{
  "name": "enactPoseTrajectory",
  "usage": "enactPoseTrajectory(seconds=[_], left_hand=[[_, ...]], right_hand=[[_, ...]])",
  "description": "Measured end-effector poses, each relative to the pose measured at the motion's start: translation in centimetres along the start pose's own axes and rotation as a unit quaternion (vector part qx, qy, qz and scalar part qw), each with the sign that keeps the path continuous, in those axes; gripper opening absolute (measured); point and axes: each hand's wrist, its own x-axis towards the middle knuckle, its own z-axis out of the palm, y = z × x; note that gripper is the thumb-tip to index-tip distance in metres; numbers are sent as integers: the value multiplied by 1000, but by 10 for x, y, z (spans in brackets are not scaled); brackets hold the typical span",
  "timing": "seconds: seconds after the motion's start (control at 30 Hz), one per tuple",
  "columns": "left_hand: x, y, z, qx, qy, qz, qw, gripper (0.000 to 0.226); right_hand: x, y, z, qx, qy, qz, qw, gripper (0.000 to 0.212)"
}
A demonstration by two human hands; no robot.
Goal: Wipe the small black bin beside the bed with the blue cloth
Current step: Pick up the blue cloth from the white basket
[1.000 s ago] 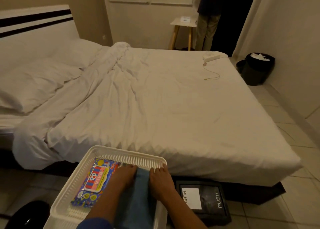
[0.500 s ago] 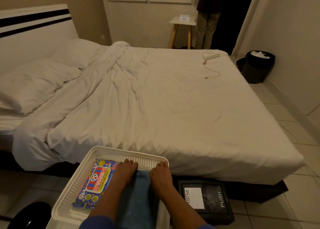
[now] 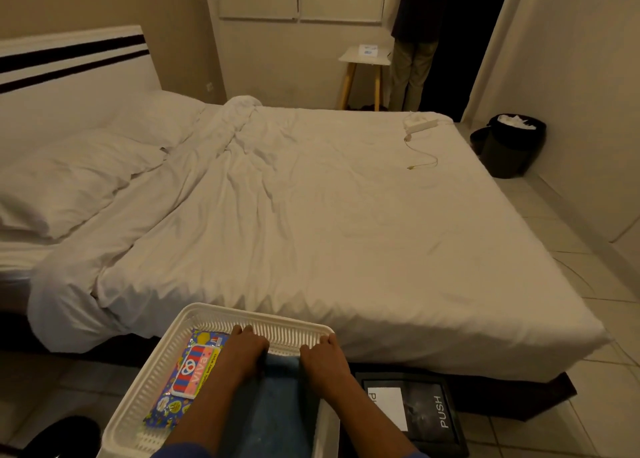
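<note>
A blue cloth (image 3: 277, 405) lies folded in a white slatted basket (image 3: 256, 314) on the floor in front of me. Both my hands rest on its far end. My left hand (image 3: 247, 352) has its fingers curled down over the cloth's edge. My right hand (image 3: 323, 360) does the same, with its fingertips against the basket's far wall. A small black bin (image 3: 426, 409) with a flap lid marked PUSH stands on the tiles just right of the basket, half under the bed's edge.
A colourful wipes pack (image 3: 188, 378) lies in the basket's left half. The white bed (image 3: 311, 215) fills the middle. A second black bin (image 3: 512, 146) with paper stands by the far right wall. A person (image 3: 415, 42) stands near a side table (image 3: 365, 58).
Both hands have slid a little forward along the cloth, up to the basket's far wall. The view has shifted slightly; the cloth stays in the basket.
</note>
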Motion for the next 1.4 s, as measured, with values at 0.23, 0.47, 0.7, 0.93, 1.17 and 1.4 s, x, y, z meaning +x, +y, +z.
enactPoseTrajectory(seconds=[0.23,0.47,0.7,0.93,1.17,1.4], left_hand=[[-28,-3,-28,-17,-13,-10,1000,30],[-63,-7,-69,-67,-13,-38,997,33],[-100,-7,-118,-102,62,-60,991,37],[-121,9,-178,-184,178,-28,966,28],[-116,68,-204,-287,224,39,930,15],[-80,146,-193,-359,220,90,903,19]], right_hand=[[-21,4,-31,31,-5,-27,999,33],[-51,10,-82,164,0,3,986,27],[-84,16,-130,212,106,34,971,20],[-127,63,-179,242,220,68,942,6],[-175,131,-182,246,258,124,926,4],[-214,197,-129,274,244,194,910,9]])
